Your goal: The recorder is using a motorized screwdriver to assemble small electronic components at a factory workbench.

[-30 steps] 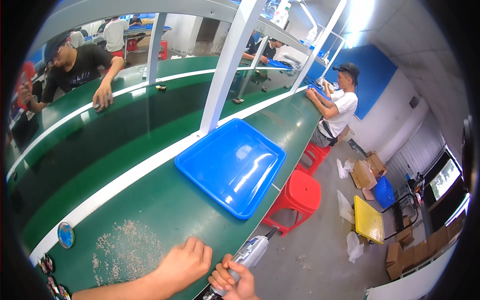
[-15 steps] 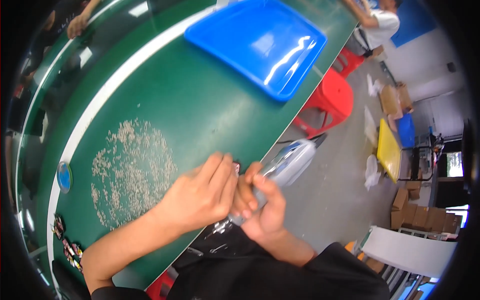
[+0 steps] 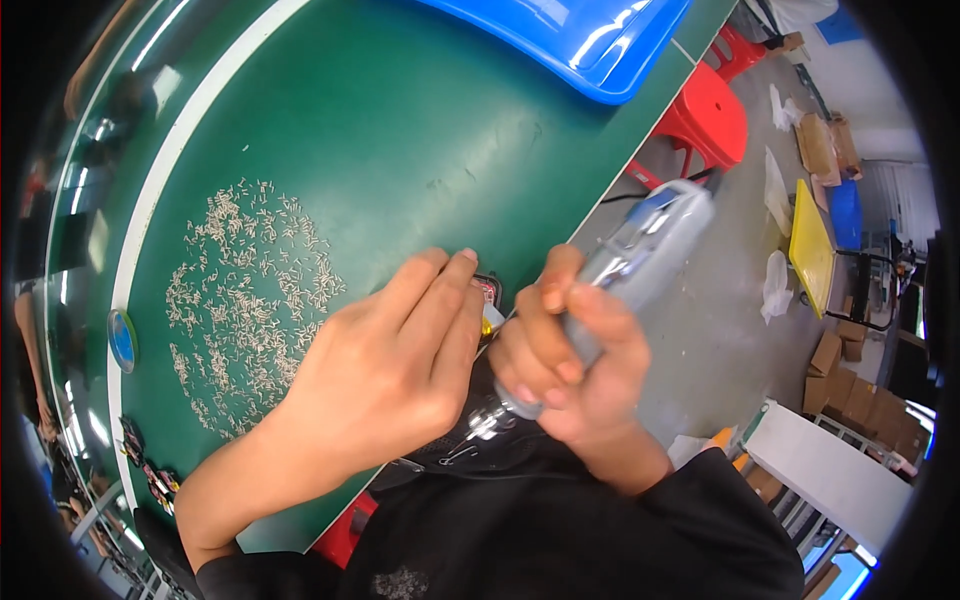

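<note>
My right hand (image 3: 585,360) is wrapped round a grey electric screwdriver (image 3: 655,245), which slants across my lap with its shiny metal tip (image 3: 488,422) pointing down toward me. At the table's near edge, my left hand (image 3: 390,350) bends over a small dark part with red and yellow bits (image 3: 489,292). Its fingers are pressed together and hide most of that part. Left of this hand, a wide scatter of tiny pale screws (image 3: 250,310) lies on the green table (image 3: 400,160).
A blue tray (image 3: 570,50) sits at the far end of the table. A small round blue-and-green dish (image 3: 122,340) rests by the left white line, with several small dark parts (image 3: 150,470) nearer me. Red stools (image 3: 710,115) stand beyond the right edge.
The screwdriver has swung up and right, away from my left hand. More of the small dark part shows between my hands. My view has shifted, so the blue tray sits higher.
</note>
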`<state>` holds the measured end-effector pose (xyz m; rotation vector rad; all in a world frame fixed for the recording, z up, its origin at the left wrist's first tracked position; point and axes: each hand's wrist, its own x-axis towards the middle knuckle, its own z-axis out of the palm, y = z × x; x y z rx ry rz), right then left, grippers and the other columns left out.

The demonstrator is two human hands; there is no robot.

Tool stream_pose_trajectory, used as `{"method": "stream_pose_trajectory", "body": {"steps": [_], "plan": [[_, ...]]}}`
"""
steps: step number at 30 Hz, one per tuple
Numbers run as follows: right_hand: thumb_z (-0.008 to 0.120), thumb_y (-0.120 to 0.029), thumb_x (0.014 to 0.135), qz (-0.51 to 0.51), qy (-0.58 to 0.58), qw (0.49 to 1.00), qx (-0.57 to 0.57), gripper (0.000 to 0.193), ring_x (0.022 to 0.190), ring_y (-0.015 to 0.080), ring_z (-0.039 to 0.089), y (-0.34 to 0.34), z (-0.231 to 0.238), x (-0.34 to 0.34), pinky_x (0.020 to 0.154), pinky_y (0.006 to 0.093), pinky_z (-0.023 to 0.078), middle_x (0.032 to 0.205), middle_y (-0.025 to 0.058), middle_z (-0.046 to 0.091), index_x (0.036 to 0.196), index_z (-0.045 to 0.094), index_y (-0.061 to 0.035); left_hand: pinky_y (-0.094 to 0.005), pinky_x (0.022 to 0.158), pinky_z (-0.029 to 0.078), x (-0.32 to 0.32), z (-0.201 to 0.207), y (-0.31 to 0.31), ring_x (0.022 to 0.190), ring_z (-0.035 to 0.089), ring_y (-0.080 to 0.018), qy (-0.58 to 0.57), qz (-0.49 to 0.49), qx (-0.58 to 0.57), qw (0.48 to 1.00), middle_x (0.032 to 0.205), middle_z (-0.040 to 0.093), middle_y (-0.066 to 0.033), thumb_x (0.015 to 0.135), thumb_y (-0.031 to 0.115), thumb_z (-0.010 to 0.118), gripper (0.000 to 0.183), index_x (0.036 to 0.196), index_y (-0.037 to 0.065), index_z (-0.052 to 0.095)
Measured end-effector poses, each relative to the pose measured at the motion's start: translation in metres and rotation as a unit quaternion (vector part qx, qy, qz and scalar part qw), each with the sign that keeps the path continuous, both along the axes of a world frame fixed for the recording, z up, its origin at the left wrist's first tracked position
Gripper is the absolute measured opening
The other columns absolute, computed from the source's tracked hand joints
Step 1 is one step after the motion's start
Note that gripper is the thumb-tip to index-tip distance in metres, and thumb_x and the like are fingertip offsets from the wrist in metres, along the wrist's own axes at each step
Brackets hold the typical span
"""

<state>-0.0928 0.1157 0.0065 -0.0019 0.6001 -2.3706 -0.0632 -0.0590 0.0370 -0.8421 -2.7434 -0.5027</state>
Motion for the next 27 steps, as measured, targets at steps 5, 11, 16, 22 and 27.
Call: {"method": "stream_pose_trajectory", "body": {"steps": [5, 11, 16, 22, 27], "plan": [[0.041, -0.026, 0.100, 0.016, 0.219, 0.976, -0.004, 0.018, 0.043, 0.0096, 0.042, 0.028, 0.027, -0.048, 0.051, 0.0281, 0.040, 0.057, -0.0017, 0.041, 0.101, 0.046, -0.0083, -0.0351, 0.065, 0.056, 0.006, 0.010, 0.005, 0.099, 0.062, -0.0335, -0.068, 0.009, -0.007, 0.998, 0.112, 0.060, -0.0238, 0.068, -0.002, 0.066, 0.038, 0.103, -0.013, 0.060], [0.036, -0.034, 0.102, 0.034, 0.333, 0.942, -0.007, 0.029, 0.046, 0.0107, 0.044, 0.024, 0.032, -0.090, 0.053, 0.0283, 0.040, 0.058, -0.0013, 0.042, 0.102, 0.048, -0.0075, -0.0354, 0.064, 0.056, 0.008, -0.001, 0.001, 0.098, 0.062, -0.0342, -0.016, 0.008, -0.044, 0.999, 0.115, 0.060, -0.0259, 0.066, -0.004, 0.068, 0.042, 0.105, -0.017, 0.059], [0.034, -0.041, 0.101, 0.081, 0.338, 0.936, -0.056, 0.038, 0.047, 0.0120, 0.046, 0.021, 0.014, -0.107, 0.056, 0.0304, 0.041, 0.058, -0.0009, 0.044, 0.103, 0.051, -0.0069, -0.0356, 0.064, 0.056, 0.007, -0.006, 0.000, 0.092, 0.063, -0.0349, 0.020, 0.001, -0.037, 0.999, 0.110, 0.061, -0.0275, 0.064, -0.006, 0.067, 0.039, 0.101, -0.018, 0.060], [0.033, -0.041, 0.101, 0.082, 0.336, 0.937, -0.044, 0.038, 0.047, 0.0122, 0.046, 0.022, 0.008, -0.110, 0.057, 0.0297, 0.041, 0.058, -0.0008, 0.045, 0.104, 0.052, -0.0077, -0.0357, 0.063, 0.056, 0.005, -0.011, 0.003, 0.089, 0.064, -0.0347, 0.031, 0.005, -0.022, 0.999, 0.106, 0.063, -0.0268, 0.061, -0.007, 0.068, 0.039, 0.097, -0.018, 0.061], [0.033, -0.040, 0.101, 0.103, 0.359, 0.927, 0.036, 0.036, 0.047, 0.0122, 0.046, 0.013, 0.026, -0.103, 0.057, 0.0299, 0.041, 0.059, -0.0005, 0.046, 0.102, 0.051, -0.0087, -0.0353, 0.061, 0.056, 0.007, -0.015, 0.003, 0.086, 0.064, -0.0343, 0.044, 0.005, -0.017, 0.999, 0.105, 0.063, -0.0270, 0.059, -0.007, 0.069, 0.037, 0.093, -0.018, 0.062]]}}
